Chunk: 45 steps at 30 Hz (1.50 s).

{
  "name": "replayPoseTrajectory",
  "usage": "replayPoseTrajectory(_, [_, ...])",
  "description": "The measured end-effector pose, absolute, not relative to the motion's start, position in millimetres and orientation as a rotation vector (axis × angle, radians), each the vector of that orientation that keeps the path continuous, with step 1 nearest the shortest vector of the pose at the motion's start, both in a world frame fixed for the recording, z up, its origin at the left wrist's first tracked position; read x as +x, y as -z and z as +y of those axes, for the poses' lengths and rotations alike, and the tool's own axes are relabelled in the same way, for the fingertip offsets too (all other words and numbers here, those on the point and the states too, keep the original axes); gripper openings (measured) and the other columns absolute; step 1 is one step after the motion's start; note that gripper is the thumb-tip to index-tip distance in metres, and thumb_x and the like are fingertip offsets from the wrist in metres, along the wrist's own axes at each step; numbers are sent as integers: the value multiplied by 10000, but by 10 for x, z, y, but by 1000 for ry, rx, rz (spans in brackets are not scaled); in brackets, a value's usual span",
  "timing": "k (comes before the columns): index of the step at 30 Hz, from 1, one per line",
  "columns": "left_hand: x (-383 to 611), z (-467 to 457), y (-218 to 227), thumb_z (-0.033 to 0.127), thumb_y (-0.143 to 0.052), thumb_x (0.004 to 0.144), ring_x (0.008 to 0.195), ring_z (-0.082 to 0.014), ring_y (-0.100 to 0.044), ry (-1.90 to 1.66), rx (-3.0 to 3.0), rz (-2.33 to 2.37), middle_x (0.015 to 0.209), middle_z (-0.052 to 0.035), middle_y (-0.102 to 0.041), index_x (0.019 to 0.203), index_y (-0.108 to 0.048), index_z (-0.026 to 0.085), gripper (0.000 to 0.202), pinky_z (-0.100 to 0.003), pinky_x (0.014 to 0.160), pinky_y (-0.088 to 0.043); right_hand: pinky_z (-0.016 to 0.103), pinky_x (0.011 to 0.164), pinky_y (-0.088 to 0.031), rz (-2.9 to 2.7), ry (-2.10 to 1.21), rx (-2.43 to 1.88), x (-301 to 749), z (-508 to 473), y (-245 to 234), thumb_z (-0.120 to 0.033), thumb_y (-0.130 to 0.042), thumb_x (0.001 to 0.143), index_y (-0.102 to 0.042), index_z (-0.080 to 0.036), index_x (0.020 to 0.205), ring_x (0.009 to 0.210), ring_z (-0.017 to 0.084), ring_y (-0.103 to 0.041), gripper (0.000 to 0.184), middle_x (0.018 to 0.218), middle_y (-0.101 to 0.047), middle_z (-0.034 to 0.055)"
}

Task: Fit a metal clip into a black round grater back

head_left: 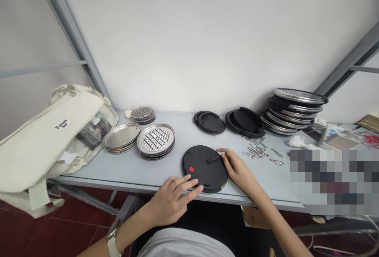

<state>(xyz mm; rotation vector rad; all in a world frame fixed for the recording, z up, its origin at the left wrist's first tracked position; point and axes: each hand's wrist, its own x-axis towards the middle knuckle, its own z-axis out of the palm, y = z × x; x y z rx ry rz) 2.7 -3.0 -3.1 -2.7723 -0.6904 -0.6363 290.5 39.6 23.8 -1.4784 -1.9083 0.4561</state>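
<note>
A black round disc (205,167) with a red dot and a small black tab lies flat near the table's front edge. My left hand (171,199) rests its stretched fingers on the disc's near left rim. At the disc's right rim my right hand (238,170) has its fingers curled in a pinch on a small metal clip. Loose metal clips (260,150) lie scattered just right of that hand.
Metal plates (122,137) and perforated grater discs (156,140) sit left of centre. Black discs (209,122) and a tall mixed stack (293,111) stand at the back right. A cream tote bag (50,138) hangs over the grey table's (139,170) left end.
</note>
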Motion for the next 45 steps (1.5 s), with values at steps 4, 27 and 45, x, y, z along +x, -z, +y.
replayPoseTrajectory(4, [29,-32,30,161,-513,898,1350,-252,-380,613,-2752,-694,1436,-64,-466,1502,-337,228,632,-357,1005,-390,383,862,-463,-1910,-452,-1470,2910,403,-224,-323,-306,998,-513,-225,1165,956,231,-602,283,1017,-633,84])
replayPoseTrajectory(27, [31,-29,4,129,-489,899,1348,-248,-372,651,-2781,-678,1433,-61,-469,1493,-353,216,616,-361,1009,-374,381,843,-481,-1880,-342,-1431,2924,396,-193,-312,-368,992,-540,-243,1190,943,234,-603,271,981,-644,74])
replayPoseTrajectory(45, [28,-32,21,132,-485,903,1351,-247,-375,640,-2783,-699,1429,-67,-474,1496,-348,229,616,-359,1016,-380,408,878,-460,-1848,-317,-1392,2921,378,-266,-330,-398,990,-638,-227,1044,973,246,-582,266,973,-636,88])
